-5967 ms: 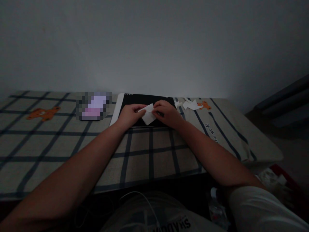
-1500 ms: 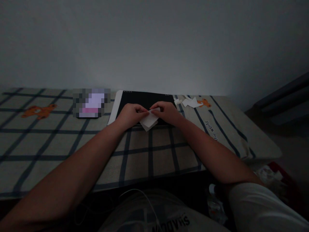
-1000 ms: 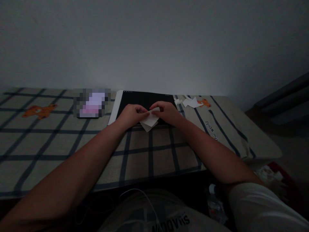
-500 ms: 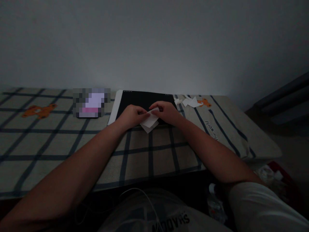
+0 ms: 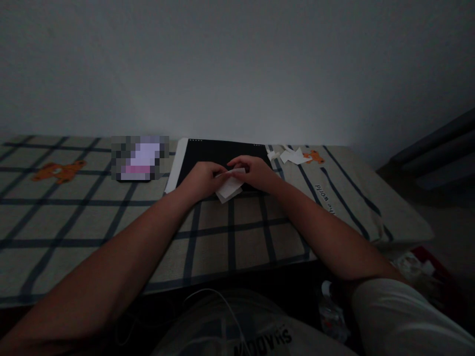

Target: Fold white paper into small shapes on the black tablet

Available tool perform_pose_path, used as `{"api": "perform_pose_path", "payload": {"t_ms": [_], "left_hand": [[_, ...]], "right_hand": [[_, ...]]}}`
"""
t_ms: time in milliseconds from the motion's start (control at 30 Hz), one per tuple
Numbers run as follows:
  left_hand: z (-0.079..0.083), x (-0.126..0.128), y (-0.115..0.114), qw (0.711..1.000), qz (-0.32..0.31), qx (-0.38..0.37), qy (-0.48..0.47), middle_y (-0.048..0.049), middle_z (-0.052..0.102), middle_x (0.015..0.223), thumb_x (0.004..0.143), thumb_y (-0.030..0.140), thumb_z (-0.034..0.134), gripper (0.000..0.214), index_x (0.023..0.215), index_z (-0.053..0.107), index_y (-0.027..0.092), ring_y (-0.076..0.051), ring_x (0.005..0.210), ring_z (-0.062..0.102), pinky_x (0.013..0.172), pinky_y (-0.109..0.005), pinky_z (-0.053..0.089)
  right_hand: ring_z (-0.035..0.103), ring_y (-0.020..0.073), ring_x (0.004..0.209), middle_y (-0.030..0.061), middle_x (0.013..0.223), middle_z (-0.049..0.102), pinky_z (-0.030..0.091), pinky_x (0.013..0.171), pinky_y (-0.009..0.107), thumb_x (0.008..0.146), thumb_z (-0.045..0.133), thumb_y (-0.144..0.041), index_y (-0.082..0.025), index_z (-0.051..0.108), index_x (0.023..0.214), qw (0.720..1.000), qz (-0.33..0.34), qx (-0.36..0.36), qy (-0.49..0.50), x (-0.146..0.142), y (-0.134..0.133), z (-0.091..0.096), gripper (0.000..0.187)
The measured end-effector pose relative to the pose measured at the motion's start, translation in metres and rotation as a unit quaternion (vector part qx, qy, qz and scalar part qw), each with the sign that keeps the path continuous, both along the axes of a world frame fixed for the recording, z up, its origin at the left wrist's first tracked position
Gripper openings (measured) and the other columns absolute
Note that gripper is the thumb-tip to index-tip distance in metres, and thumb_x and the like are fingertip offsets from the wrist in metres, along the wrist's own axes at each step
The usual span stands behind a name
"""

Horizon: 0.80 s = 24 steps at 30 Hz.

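A small folded piece of white paper (image 5: 230,188) is held between both hands, its lower corners pointing toward me. My left hand (image 5: 203,179) pinches its left side with thumb and fingers closed. From the other side, my right hand (image 5: 255,171) grips the upper right part, fingertips pressed together. Both hands are over the near part of a black flat sheet or board (image 5: 218,152) with a white strip along its left side. The fingers partly hide the paper's top edge.
A checked cloth (image 5: 148,222) covers the table against a pale wall. A phone with a blurred screen (image 5: 143,155) lies left of the board. Folded white paper pieces (image 5: 295,156) lie on the right. Below the table's edge are a clear bottle (image 5: 332,311) and a thin white cable (image 5: 230,309).
The paper has tilted and shifted slightly in my fingers, its lower corner moving a little left. Both hands stay almost in place, still gripping it.
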<state>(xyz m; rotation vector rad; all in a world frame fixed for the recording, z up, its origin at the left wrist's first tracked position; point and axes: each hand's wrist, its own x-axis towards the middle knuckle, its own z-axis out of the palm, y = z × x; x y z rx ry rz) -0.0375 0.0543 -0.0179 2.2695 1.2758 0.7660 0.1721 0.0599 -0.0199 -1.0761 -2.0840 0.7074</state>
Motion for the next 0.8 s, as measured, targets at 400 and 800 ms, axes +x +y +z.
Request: {"api": "perform_pose_path", "payload": {"t_ms": [400, 800], "left_hand": [[0.0032, 0.0024, -0.0011, 0.991, -0.017, 0.075, 0.113, -0.0075, 0.076, 0.082, 0.093, 0.035, 0.056, 0.03, 0.094, 0.081, 0.019, -0.02, 0.074, 0.066, 0.068, -0.031, 0.046], [0.0096, 0.0053, -0.0071, 0.997, 0.002, 0.044, 0.059, -0.0065, 0.073, 0.077, 0.088, 0.037, 0.06, 0.027, 0.081, 0.078, 0.018, -0.019, 0.07, 0.064, 0.066, -0.031, 0.045]], "right_hand": [[0.06, 0.0161, 0.079, 0.0028, 0.09, 0.069, 0.045, 0.07, 0.028, 0.075, 0.059, -0.014, -0.016, 0.071, 0.11, 0.999, 0.017, -0.039, -0.015, -0.0061, -0.0034, -0.0023, 0.037], [0.063, 0.0197, 0.093, 0.0063, 0.106, 0.072, 0.05, 0.083, 0.034, 0.069, 0.053, -0.011, -0.016, 0.072, 0.107, 0.999, -0.006, -0.045, -0.009, -0.0091, -0.0035, 0.0002, 0.043]]}}
